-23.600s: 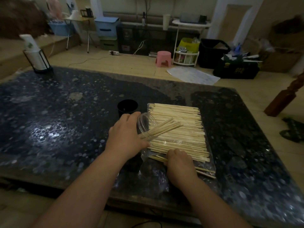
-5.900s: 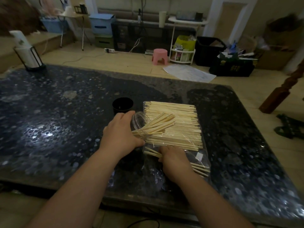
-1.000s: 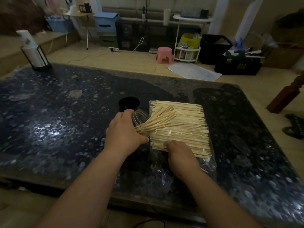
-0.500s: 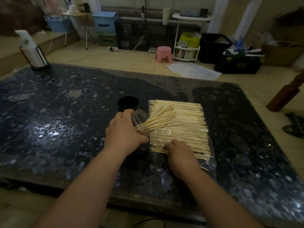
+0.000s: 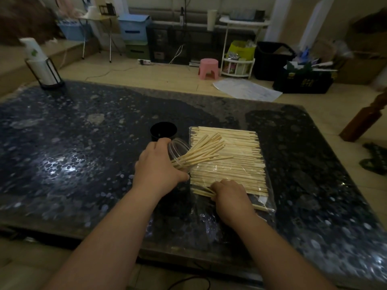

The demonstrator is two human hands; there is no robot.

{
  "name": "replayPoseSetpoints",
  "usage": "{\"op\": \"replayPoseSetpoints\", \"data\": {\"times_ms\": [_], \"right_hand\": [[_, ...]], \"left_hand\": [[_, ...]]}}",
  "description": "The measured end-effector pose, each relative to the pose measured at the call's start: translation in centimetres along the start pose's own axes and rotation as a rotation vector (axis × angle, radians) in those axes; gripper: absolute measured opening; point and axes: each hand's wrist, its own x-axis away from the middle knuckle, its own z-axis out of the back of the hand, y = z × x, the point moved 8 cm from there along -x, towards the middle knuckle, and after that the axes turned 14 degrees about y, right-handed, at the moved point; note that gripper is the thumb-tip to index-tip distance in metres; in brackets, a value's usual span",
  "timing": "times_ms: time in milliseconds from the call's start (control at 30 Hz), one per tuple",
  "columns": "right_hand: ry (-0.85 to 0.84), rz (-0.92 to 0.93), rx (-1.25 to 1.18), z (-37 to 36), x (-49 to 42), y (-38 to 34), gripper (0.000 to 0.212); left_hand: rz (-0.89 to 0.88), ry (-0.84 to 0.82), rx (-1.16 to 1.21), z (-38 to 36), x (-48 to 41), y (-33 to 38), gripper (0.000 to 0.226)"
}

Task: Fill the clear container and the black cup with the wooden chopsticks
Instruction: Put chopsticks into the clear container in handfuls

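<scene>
My left hand (image 5: 158, 166) grips the clear container (image 5: 178, 147), which is tilted with its mouth toward the right. Several wooden chopsticks (image 5: 204, 150) fan out of that mouth. To its right a flat pile of chopsticks (image 5: 232, 164) lies on a clear plastic bag (image 5: 269, 204). My right hand (image 5: 229, 195) rests on the pile's near edge, fingers pinching a few sticks there. The black cup (image 5: 163, 131) stands upright just behind my left hand; nothing shows inside it.
The dark speckled table (image 5: 73, 147) fills the view. A black wire holder with white cups (image 5: 43, 66) stands at its far left corner. Beyond the far edge are a pink stool (image 5: 208, 68), bins and shelves on the floor.
My right hand has slid a little toward me along the pile's near edge and closed on a few sticks. My left hand and the container have stayed put.
</scene>
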Motion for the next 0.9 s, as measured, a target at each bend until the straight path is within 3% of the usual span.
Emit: {"op": "replayPoseSetpoints", "data": {"times_ms": [400,633,800,900], "right_hand": [[0.026,0.000,0.061,0.8,1.3,-0.4,0.021],[-0.039,-0.006,-0.046,3.4,1.2,-1.1,0.036],[-0.009,0.047,-0.053,4.7,1.5,-1.7,0.024],[0.030,0.058,-0.020,6.1,1.6,-2.0,0.039]], "left_hand": [[-0.003,-0.003,0.003,0.0,-0.1,0.1,0.105],[-0.002,0.016,0.008,0.1,-0.1,0.0,0.106],[-0.008,0.020,-0.003,0.0,0.0,0.1,0.106],[-0.007,0.037,0.004,0.0,0.0,0.0,0.107]]}}
